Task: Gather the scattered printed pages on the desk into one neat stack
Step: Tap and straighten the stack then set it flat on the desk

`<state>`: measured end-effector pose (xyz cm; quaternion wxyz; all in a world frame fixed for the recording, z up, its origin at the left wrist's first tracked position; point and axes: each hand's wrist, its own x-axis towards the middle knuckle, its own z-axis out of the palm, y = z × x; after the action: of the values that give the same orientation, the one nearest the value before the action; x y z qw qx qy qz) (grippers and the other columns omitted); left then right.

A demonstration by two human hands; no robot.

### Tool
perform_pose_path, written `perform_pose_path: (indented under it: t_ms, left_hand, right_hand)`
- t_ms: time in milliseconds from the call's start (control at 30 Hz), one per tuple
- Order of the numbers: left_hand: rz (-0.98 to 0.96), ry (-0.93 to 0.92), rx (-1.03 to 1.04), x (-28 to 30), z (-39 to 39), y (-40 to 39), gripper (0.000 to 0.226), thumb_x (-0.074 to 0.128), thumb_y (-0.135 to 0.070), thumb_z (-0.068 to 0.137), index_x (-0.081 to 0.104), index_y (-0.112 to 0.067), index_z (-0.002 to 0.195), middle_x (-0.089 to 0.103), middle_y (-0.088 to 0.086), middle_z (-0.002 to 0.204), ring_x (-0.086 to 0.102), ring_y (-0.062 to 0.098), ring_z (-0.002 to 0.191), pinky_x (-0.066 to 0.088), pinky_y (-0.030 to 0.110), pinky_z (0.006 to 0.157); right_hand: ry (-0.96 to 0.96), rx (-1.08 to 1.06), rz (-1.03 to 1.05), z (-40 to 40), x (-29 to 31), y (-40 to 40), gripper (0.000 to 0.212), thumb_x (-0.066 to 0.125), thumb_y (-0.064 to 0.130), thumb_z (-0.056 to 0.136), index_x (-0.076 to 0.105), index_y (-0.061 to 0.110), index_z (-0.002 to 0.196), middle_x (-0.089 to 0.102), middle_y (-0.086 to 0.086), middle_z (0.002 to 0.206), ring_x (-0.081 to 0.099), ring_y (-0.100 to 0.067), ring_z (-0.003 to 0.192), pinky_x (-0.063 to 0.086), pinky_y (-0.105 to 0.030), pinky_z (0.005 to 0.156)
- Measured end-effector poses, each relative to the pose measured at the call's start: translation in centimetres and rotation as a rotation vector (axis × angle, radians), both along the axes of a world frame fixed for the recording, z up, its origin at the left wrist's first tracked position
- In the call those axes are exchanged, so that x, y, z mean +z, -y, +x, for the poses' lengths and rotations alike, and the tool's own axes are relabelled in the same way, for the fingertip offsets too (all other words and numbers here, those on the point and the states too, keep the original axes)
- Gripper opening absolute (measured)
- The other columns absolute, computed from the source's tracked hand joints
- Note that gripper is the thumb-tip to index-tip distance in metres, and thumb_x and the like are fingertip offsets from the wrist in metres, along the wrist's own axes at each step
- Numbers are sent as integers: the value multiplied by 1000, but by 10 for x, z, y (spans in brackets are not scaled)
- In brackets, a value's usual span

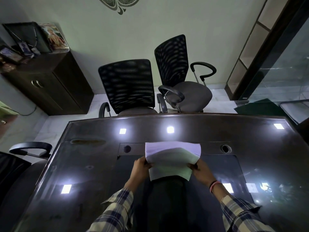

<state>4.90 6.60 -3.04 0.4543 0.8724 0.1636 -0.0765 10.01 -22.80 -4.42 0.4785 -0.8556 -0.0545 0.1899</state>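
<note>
Over the middle of the desk, nearer its front edge than its back one, both hands have the pages gathered up as one stack. Left hand grips the stack's left side, fingers curled under and thumb on top; right hand pinches the right side the same way. The stack bends: its far part curves down toward the desk's dark glossy top, and whether that far edge touches the surface I cannot tell, while the near corners hang loose between the wrists. One stack, two hands on it, and how many sheets it holds cannot be counted from here. Both sleeves are plaid, and the right wrist wears a pink band. Two round cable holes sit in the desk, one left of the stack and one right of it. Beyond the back edge stand two mesh-backed chairs, one facing the desk and one turned aside. A third chair's armrest shows off the left edge. One dark cabinet stands by the far left wall, with framed pictures on top
</note>
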Motion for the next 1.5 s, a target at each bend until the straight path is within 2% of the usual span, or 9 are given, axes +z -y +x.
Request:
perform_pose_path:
  t_ms: [167,333,467,667,933,1233,1333,1400,1500]
  left_hand:
    - [-123,-65,95,-11,3,2,12,76,-16,92,72,-7,84,76,-7,83,70,4,72,52,14,62]
    - [-235,-313,178,-55,-20,4,21,76,-23,93,75,-3,85,80,2,86,77,25,83,62,44,78]
    - [-248,-439,234,-82,-40,11,26,78,-21,90,72,3,83,80,9,88,73,20,74,61,40,70]
    - [-221,-537,293,-92,-54,22,28,77,-20,92,64,-3,74,75,9,79,63,17,64,52,29,58]
    - [-132,-444,344,-85,-56,28,11,82,-22,88,73,-16,85,74,-2,88,67,9,75,49,16,59]
    - [-119,-383,307,-92,-53,32,18,76,-12,91,74,-12,73,77,4,78,68,20,70,60,36,67]
    - [-65,-370,241,-91,-50,35,14,74,-17,93,72,-4,89,76,9,95,67,23,85,54,31,69]
    - [163,-330,100,-91,-48,38,39,66,-27,100,62,-12,136,56,6,146,56,27,132,52,38,102]
    - [478,-63,-139,-94,-45,49,60,52,-28,107,32,-7,160,22,5,169,24,31,157,28,44,124]
  right_hand:
    - [-86,-87,76,16,-2,4,19,71,12,94,70,7,112,77,2,105,73,-12,97,56,-20,78]
    - [-290,-88,53,-1,-28,8,14,70,12,94,71,7,108,79,-5,102,76,-20,92,62,-34,80]
    - [-378,-114,-33,-23,-52,5,6,69,10,94,71,11,99,78,-5,98,76,-19,87,61,-28,71]
    - [-427,-124,-179,-37,-124,14,9,75,22,85,72,13,85,78,-4,85,76,-26,80,62,-53,78]
    - [-378,-239,-308,-47,-101,0,33,76,21,88,51,15,67,64,1,68,59,-14,60,43,-24,53]
    - [-286,-260,-374,-49,-106,-4,44,72,13,91,43,13,59,50,-1,56,44,-15,53,38,-25,53]
    - [-254,-227,-442,-51,-102,-8,27,67,17,95,52,11,73,64,-4,75,58,-16,64,58,-34,62]
    - [-85,-128,-525,-55,-92,-14,12,59,19,99,55,11,108,65,-9,111,66,-24,96,62,-39,82]
    - [276,75,-677,-60,-87,-30,48,45,19,105,40,-2,149,43,-21,154,42,-39,144,45,-48,113]
